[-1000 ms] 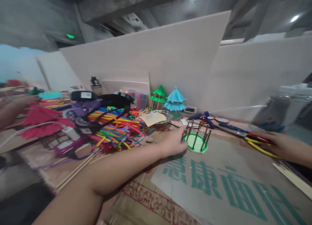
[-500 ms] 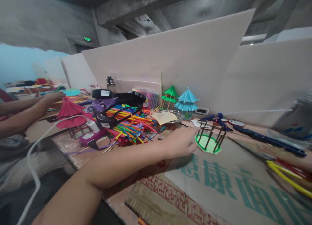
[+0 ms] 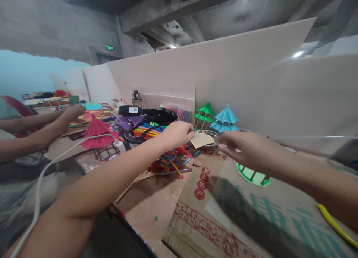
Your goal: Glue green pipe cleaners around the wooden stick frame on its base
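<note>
Straws [image 3: 165, 153] (coloured heap) lie under left hand [image 3: 179, 133] — curled, grip unclear — right hand [image 3: 243, 148] open, empty.

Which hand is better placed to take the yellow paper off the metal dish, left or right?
Likely the right hand: its fingertips hang just beside the metal dish and the yellow paper. The left hand is curled over the coloured sticks, farther from the dish.

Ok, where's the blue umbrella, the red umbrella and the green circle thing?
blue umbrella [image 3: 225, 116]: head view, upper canopy.
red umbrella [image 3: 96, 127]: head view, top canopy.
green disc [image 3: 256, 177]: head view, flat face.
</note>
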`<action>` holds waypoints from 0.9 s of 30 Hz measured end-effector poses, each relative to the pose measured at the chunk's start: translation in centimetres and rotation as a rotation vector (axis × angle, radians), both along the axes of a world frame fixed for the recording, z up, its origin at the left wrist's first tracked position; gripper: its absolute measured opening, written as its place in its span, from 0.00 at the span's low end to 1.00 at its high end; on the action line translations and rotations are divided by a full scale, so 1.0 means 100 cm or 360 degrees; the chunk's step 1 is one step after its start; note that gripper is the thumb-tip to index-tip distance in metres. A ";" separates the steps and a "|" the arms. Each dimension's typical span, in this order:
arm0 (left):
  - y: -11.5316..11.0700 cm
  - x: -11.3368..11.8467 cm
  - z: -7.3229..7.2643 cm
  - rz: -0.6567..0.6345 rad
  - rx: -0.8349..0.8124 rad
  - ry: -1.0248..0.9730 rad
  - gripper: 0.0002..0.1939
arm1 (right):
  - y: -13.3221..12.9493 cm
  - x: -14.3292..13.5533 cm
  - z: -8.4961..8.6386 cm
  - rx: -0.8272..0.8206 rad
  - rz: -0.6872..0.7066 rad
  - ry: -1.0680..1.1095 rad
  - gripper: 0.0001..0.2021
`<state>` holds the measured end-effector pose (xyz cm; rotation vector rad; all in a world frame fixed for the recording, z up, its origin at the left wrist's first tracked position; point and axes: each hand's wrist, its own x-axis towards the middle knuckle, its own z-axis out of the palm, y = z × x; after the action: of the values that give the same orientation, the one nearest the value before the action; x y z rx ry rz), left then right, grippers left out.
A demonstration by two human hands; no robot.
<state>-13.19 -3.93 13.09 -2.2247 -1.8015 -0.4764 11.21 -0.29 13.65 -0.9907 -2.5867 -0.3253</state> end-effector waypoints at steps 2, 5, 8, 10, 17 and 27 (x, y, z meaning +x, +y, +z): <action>-0.003 -0.016 -0.006 0.0031 -0.0063 0.0038 0.14 | 0.017 -0.086 0.020 -0.0025 0.0140 -0.0020 0.11; -0.010 -0.032 -0.014 0.0034 -0.0148 0.0099 0.13 | 0.058 -0.183 0.030 -0.0045 0.0201 0.0066 0.22; -0.017 -0.047 -0.009 0.0063 -0.0181 0.0096 0.15 | 0.090 -0.248 0.029 -0.0064 0.0203 0.0083 0.26; -0.020 -0.057 -0.001 0.0104 -0.0207 0.0076 0.16 | 0.098 -0.284 0.030 -0.0058 0.0301 0.0090 0.31; -0.017 -0.079 0.004 0.0193 -0.0427 0.0104 0.16 | 0.086 -0.404 0.038 -0.0176 0.0799 0.0041 0.45; -0.011 -0.161 0.033 0.0916 -0.0115 0.0026 0.18 | 0.131 -0.424 0.043 -0.0409 0.0457 0.0450 0.25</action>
<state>-29.28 -5.04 16.42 -1.6190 -2.3463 -0.2718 -31.17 12.79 17.92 -0.6693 -2.4977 0.2115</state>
